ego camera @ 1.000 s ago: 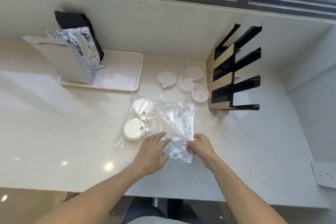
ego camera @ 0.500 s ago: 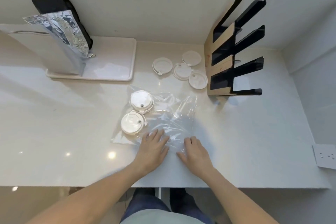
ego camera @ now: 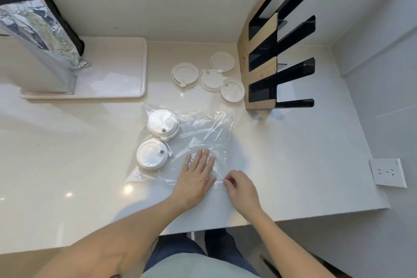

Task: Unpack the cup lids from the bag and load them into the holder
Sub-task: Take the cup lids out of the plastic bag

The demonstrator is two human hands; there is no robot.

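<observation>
A clear plastic bag (ego camera: 207, 128) lies flat on the pale counter. Two stacks of white cup lids (ego camera: 163, 124) (ego camera: 153, 156) sit inside its left part. My left hand (ego camera: 196, 177) presses flat on the bag's near end, fingers together. My right hand (ego camera: 242, 189) pinches the bag's near right edge with curled fingers. Several loose white lids (ego camera: 212, 79) lie on the counter beyond the bag. The black and cardboard lid holder (ego camera: 270, 52) stands at the back right, its slots showing no lids.
A cream tray (ego camera: 117, 79) at the back left carries a foil pouch (ego camera: 38, 27) and a black bag. A white wall socket (ego camera: 387, 172) sits on the right wall. The counter's front edge (ego camera: 225, 225) runs just below my wrists.
The bag has been laid flatter on the counter. My left hand slid forward onto it; my right hand went from flat to a pinch at the bag's edge. The camera tilted down and closer.
</observation>
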